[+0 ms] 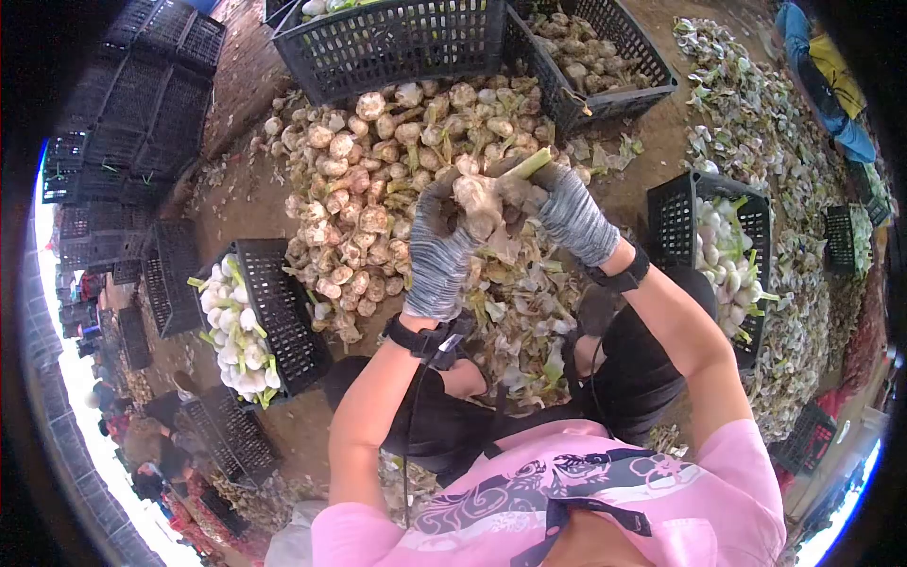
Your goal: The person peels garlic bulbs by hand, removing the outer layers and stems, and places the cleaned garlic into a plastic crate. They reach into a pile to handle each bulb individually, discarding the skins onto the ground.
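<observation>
Both of my hands wear grey striped work gloves with dark fingers. A garlic bulb [479, 200], dirty and pale brown with a short green stem, is held between them above the pile. My left hand [440, 241] is closed around the bulb's left side. Over on the stem side, my right hand [559, 203] grips the bulb, and the cut stem sticks out past its fingers. Beyond my hands lies a heap of unpeeled garlic bulbs [354, 203] on the ground. Loose garlic skins [520, 326] cover the ground beneath my hands.
A black crate of cleaned white garlic [283, 307] tilts at my left; another crate [669, 222] stands at my right. Two black crates [397, 47] sit beyond the heap. Stacked crates [142, 94] rise at far left. A person in blue sleeves [803, 66] is at upper right.
</observation>
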Motion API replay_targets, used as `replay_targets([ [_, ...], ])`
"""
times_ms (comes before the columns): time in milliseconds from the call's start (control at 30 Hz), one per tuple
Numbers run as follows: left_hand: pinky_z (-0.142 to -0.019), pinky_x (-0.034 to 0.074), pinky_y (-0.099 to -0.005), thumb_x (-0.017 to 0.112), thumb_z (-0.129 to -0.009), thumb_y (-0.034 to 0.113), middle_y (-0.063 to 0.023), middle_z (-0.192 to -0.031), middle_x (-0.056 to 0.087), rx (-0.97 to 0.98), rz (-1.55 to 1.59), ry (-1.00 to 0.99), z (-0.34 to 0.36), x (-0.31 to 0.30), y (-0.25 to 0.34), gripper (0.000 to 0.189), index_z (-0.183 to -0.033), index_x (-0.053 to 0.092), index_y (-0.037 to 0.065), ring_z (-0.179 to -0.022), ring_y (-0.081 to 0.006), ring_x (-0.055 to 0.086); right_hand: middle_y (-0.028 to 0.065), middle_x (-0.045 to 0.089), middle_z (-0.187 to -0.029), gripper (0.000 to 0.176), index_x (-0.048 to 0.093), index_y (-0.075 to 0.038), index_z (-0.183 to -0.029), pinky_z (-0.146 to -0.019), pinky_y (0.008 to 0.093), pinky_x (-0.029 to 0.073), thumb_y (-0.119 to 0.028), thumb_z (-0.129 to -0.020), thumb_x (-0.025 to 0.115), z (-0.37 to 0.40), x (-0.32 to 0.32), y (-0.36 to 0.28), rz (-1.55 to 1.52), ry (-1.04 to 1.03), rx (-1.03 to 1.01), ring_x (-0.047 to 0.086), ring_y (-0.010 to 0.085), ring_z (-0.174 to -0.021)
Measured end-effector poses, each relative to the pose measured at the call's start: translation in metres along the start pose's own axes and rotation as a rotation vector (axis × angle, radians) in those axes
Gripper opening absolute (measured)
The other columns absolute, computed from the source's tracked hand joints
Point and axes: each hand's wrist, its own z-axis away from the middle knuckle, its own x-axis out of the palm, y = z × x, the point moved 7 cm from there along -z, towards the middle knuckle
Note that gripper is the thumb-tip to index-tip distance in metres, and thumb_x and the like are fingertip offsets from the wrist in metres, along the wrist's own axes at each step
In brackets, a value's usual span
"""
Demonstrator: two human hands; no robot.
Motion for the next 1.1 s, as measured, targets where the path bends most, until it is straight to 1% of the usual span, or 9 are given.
replay_targets([
  [167,-0.083,0.045,-0.0267,0.071,-0.075,0.032,-0.0053,-0.106,0.053,-0.065,0.015,0.006,0.003,0.002,0.006,0.058,-0.118,0.046,0.002,-0.095,-0.0138,0.053,0.0088,0.065,-0.089,0.023,0.060,0.001,-0.099,-0.075,0.0292,0.047,-0.017,-0.084,0.059,-0.003,0.001,0.006,-0.024,-0.067,-0.100,0.059,0.0141,-0.082],
  [300,-0.076,0.045,-0.0238,0.060,-0.083,0.041,-0.0028,-0.099,0.055,-0.153,0.029,0.011,0.003,-0.005,-0.006,0.049,-0.112,0.050,0.003,-0.087,-0.0109,0.053,0.0088,0.063,-0.099,0.026,0.057,0.000,-0.106,-0.083,0.0286,0.045,-0.015,-0.085,0.058,0.002,0.010,-0.008,-0.061,-0.156,0.044,0.057,0.0135,-0.091],
  [433,-0.073,0.044,-0.0221,0.055,-0.086,0.039,-0.0011,-0.097,0.054,-0.199,0.083,-0.013,0.005,-0.005,-0.008,0.043,-0.110,0.051,0.004,-0.085,-0.0089,0.053,0.0077,0.059,-0.108,0.031,0.053,-0.001,-0.113,-0.088,0.0289,0.042,-0.013,-0.084,0.059,0.005,0.012,-0.010,-0.123,-0.215,0.095,0.053,0.0131,-0.098],
  [700,-0.068,0.046,-0.0208,0.054,-0.088,0.033,0.0008,-0.094,0.056,-0.265,0.236,-0.008,0.006,0.001,-0.007,0.033,-0.106,0.054,0.006,-0.081,-0.0063,0.055,0.0061,0.061,-0.103,0.030,0.056,0.000,-0.110,-0.084,0.0275,0.044,-0.015,-0.084,0.060,0.005,0.013,-0.013,-0.228,-0.211,0.116,0.054,0.0126,-0.094],
  [833,-0.063,0.048,-0.0207,0.054,-0.087,0.037,-0.0008,-0.091,0.059,-0.370,0.294,0.033,0.003,-0.003,-0.028,0.036,-0.105,0.055,0.006,-0.078,-0.0084,0.058,0.0057,0.063,-0.097,0.028,0.058,0.001,-0.106,-0.079,0.0290,0.046,-0.015,-0.083,0.061,0.002,0.006,0.015,-0.197,-0.109,0.257,0.056,0.0131,-0.087],
  [900,-0.055,0.050,-0.0202,0.054,-0.086,0.040,-0.0019,-0.085,0.061,-0.558,0.464,-0.015,0.003,-0.001,-0.048,0.039,-0.107,0.055,0.006,-0.071,-0.0101,0.060,0.0067,0.063,-0.097,0.027,0.058,0.001,-0.106,-0.081,0.0292,0.046,-0.015,-0.083,0.060,-0.006,0.007,0.015,0.049,-0.133,0.015,0.057,0.0135,-0.088],
  [933,-0.049,0.047,-0.0183,0.046,-0.088,0.047,-0.0016,-0.076,0.062,-0.588,0.321,-0.022,0.003,-0.006,-0.054,0.047,-0.109,0.055,0.006,-0.058,-0.0095,0.059,0.0057,0.058,-0.108,0.042,0.051,0.001,-0.116,-0.087,0.0289,0.043,-0.024,-0.083,0.062,-0.002,0.012,0.016,-0.043,-0.306,-0.008,0.053,0.0120,-0.098],
  [1033,-0.036,0.039,-0.0169,0.036,-0.090,0.052,-0.0006,-0.071,0.061,-0.530,0.394,0.018,0.004,0.019,-0.030,0.053,-0.109,0.056,0.007,-0.045,-0.0072,0.052,0.0063,0.058,-0.111,0.044,0.051,0.000,-0.117,-0.088,0.0291,0.042,-0.025,-0.082,0.063,0.002,0.020,0.010,-0.116,-0.376,0.042,0.053,0.0126,-0.101],
  [1100,-0.031,0.031,-0.0179,0.028,-0.091,0.054,-0.0008,-0.068,0.061,-0.561,0.336,-0.104,0.002,-0.006,-0.057,0.057,-0.112,0.055,0.008,-0.037,-0.0066,0.045,0.0065,0.059,-0.107,0.040,0.053,0.000,-0.115,-0.086,0.0281,0.043,-0.020,-0.082,0.062,0.003,0.026,0.003,-0.094,-0.355,0.015,0.055,0.0128,-0.098],
])
